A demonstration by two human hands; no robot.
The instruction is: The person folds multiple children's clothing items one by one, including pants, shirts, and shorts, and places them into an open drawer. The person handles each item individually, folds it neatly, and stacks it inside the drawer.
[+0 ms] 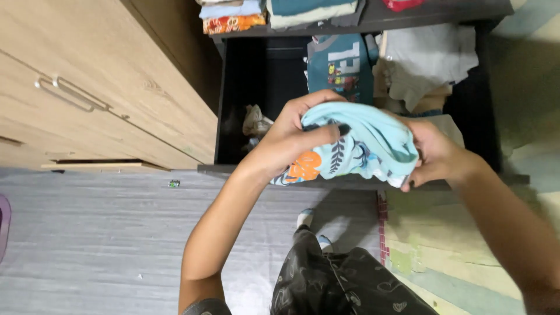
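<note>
Holding a light blue printed garment (361, 146) bunched between both hands, directly above the front edge of an open dark drawer (245, 116). Left hand (291, 137) grips the garment's left end, fingers curled over the top fold, thumb across the front near the orange print. Right hand (434, 154) pinches the right end, fingers tucked under the bundle, so both hands are closed on cloth and neither is free. Long axis of the bundle runs left-right between the hands, roughly parallel to the drawer front; it sags slightly at the lower left where the print hangs. The drawer lies just beyond and below the garment, away from the body. Drawer contents: left half mostly bare and dark, with a small crumpled pale item (255, 122) near the front; right half packed, a teal printed shirt (341, 67) in the middle, a grey garment (429, 58) over beige pieces on the right. Above the drawer, a shelf (431, 14) carries folded stacks (274, 11). A light wood cabinet with metal handles (73, 93) stands to the left, a grey floor (87, 233) below. The left hand is nearer the bare side of the drawer, the right hand sits over the full side
</note>
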